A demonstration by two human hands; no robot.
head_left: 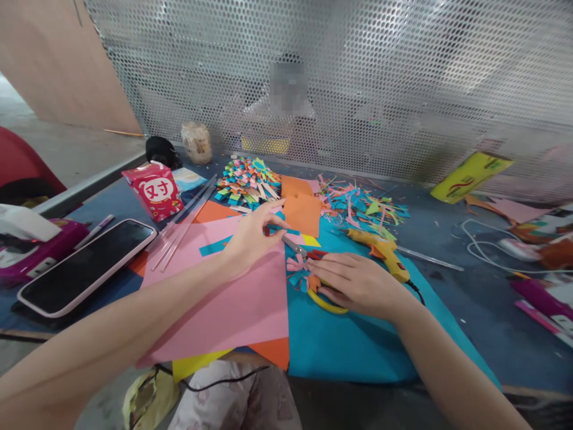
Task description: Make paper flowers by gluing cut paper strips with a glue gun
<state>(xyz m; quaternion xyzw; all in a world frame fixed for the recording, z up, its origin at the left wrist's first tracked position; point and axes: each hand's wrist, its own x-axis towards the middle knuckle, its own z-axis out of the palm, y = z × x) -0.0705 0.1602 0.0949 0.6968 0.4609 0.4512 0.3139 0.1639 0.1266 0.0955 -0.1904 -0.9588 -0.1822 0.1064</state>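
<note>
My left hand (255, 236) is above the pink paper sheet (224, 304), its thumb and fingertips pinched on a narrow blue paper strip (292, 232). My right hand (360, 283) lies over the scissors (329, 306), fingers closed about their red and yellow handles; the blades point up and left toward the strip. Beside the handles are small fringed paper curls (298, 272) in pink, blue and orange. A large blue sheet (358, 346) lies beneath my right hand. Orange paper squares (302, 214) sit just beyond both hands.
Behind lie a fringed paper bundle (248, 182) and loose paper shreds (358, 200). A yellow glue gun (380, 251) is right of my right hand. Clear sticks (185, 230), a phone (87, 266) and a red packet (154, 191) are at left. A perforated metal screen (358, 77) stands behind.
</note>
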